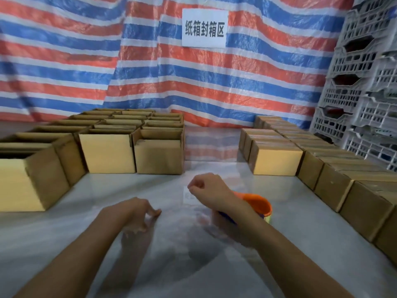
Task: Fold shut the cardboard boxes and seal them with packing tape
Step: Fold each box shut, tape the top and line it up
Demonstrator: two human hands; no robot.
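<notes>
Several open cardboard boxes (pixel 107 152) with raised flaps stand in rows on the left of the glossy grey table (pixel 199 265). On the right, several shut boxes (pixel 277 161) form rows running toward me. My left hand (pixel 139 214) rests low on the table, fingers curled down, holding nothing. My right hand (pixel 206 190) hovers above the table's middle with fingers curled in, nothing visible in it. An orange tape dispenser (pixel 258 206) with a blue and yellow part lies just behind my right wrist, partly hidden by the forearm.
A red, blue and white striped tarp (pixel 86 61) hangs behind the table, with a white sign (pixel 205 27) on it. Stacked grey plastic crates (pixel 365 82) rise at the right. A strip of bare table runs between the two groups of boxes.
</notes>
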